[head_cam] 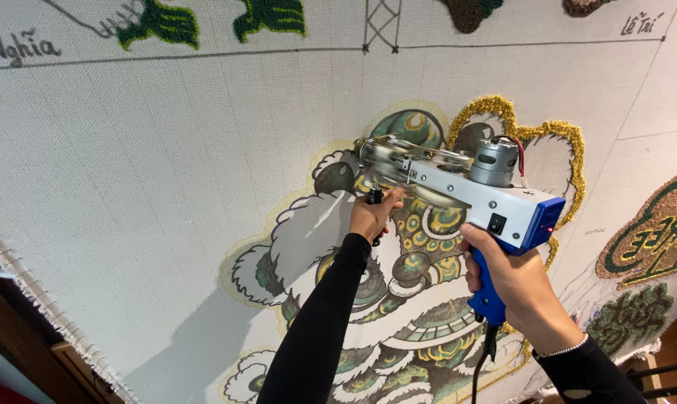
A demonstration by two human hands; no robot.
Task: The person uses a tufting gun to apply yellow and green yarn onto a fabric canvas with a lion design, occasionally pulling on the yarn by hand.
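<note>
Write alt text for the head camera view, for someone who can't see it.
Two hands hold a tufting gun against a stretched white cloth: the right hand grips its blue handle, the left hand its black front grip. Behind it is a partly tufted green, gold and white lion-dance head design.

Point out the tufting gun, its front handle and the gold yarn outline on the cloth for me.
tufting gun (469, 196), head view, on the pale metal body.
front handle (374, 197), head view, on the black knob above the left hand.
gold yarn outline (495, 106), head view, on its top lobe.
</note>
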